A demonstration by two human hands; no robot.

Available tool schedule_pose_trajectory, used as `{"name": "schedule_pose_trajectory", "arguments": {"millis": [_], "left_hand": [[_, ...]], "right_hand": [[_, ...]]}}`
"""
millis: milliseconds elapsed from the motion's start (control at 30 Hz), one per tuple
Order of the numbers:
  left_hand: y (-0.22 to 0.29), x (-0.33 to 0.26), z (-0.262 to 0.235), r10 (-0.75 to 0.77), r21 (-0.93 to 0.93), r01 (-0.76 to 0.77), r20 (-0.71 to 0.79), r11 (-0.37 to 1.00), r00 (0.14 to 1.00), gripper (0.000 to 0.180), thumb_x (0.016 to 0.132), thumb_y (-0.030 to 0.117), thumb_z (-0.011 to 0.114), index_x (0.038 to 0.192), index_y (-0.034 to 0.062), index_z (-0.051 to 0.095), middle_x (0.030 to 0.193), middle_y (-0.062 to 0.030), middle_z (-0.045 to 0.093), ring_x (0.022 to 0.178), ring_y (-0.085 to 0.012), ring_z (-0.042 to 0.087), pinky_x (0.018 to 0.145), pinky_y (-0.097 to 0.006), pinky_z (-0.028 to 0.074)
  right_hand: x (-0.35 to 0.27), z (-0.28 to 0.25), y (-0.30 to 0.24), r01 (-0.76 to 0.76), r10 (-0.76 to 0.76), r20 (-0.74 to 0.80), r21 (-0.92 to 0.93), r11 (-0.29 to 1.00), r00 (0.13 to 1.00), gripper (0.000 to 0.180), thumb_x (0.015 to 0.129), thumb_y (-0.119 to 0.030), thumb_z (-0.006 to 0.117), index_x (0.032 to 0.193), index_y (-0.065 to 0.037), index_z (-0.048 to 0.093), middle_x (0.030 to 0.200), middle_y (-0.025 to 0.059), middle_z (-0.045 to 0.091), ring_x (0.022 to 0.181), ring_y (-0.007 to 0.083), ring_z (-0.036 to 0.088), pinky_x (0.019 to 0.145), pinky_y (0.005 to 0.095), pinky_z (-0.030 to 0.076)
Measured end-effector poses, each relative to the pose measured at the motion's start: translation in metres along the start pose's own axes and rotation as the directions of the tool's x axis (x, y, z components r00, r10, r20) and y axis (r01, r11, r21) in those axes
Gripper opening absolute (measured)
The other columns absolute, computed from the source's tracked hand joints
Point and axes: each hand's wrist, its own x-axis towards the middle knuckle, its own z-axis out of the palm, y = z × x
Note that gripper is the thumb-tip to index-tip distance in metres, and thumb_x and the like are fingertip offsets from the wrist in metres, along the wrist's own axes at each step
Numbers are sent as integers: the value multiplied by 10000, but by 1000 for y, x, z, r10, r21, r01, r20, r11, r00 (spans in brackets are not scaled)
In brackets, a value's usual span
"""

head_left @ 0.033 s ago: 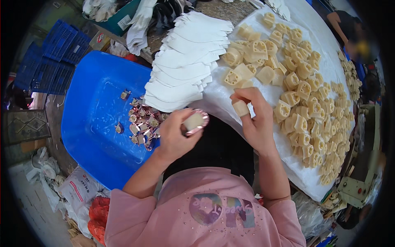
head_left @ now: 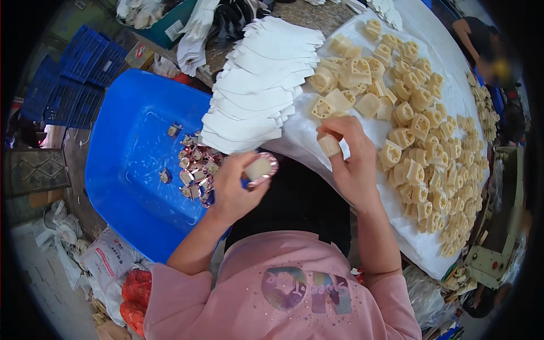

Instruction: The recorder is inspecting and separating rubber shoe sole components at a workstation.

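Observation:
My left hand [head_left: 231, 190] is closed round a piece with a shiny pinkish, metallic rim and a beige block [head_left: 259, 169] at its middle. It is held above my lap, beside the right edge of a blue plastic basin [head_left: 130, 187]. Inside that basin lies a heap of similar shiny pieces with beige middles [head_left: 195, 175]. Between thumb and fingers of my right hand [head_left: 358, 164] is a small beige moulded piece [head_left: 329, 146]. Many more beige hollow pieces [head_left: 416, 153] are spread on the white sheet [head_left: 309, 136] to the right.
Overlapping white flat sheets [head_left: 249, 96] stand between the basin and the beige pieces. Blue crates [head_left: 85, 62] are stacked at the far left. A white sack [head_left: 110, 255] and a red bag [head_left: 136, 300] lie near left. Another person [head_left: 479, 42] is at the far right.
My left hand has shifted slightly left with the shiny-rimmed piece, whose face has tilted a little. My right hand keeps its pinch on the beige piece, nearly unmoved.

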Motion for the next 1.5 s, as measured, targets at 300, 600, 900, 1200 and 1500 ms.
{"name": "schedule_pose_trajectory", "arguments": {"millis": [300,600,900,1200,1500], "left_hand": [[-22,7,-45,-45,366,106,-170,924,984,464,644,2,666,1097,13,565,1021,-160,491,972,-302,456,838,-380,392],[-10,68,-15,176,189,-153,-112,970,978,268,652,-75,628,898,30,607,919,-107,556,913,-283,549,807,-368,411],[-10,84,-10,176,188,-158,-84,970,981,218,662,-66,624,856,29,595,941,-97,580,944,-270,560,818,-353,402],[-16,80,-9,146,226,-127,-70,966,987,228,640,-81,625,848,8,595,945,-104,578,891,-281,547,790,-361,395],[-18,78,-9,177,245,-147,-103,958,979,268,614,-86,638,861,7,597,943,-113,577,890,-287,551,788,-366,394]], "right_hand": [[58,31,8,228,-215,75,-375,899,974,344,628,57,583,960,-29,614,950,97,552,941,292,465,830,389,384],[95,78,1,433,-361,242,-564,703,901,245,614,-6,622,858,-32,628,917,70,557,915,240,482,762,362,375],[102,84,8,429,-363,239,-622,655,901,153,628,-24,591,779,-15,569,848,86,527,870,262,491,778,374,384],[101,78,-6,575,-381,431,-624,529,818,77,672,-112,609,714,-50,626,794,77,543,843,226,528,722,332,438],[106,84,-13,677,-362,572,-627,386,736,117,677,-127,613,765,-56,640,781,61,553,830,219,548,687,318,463]]}}
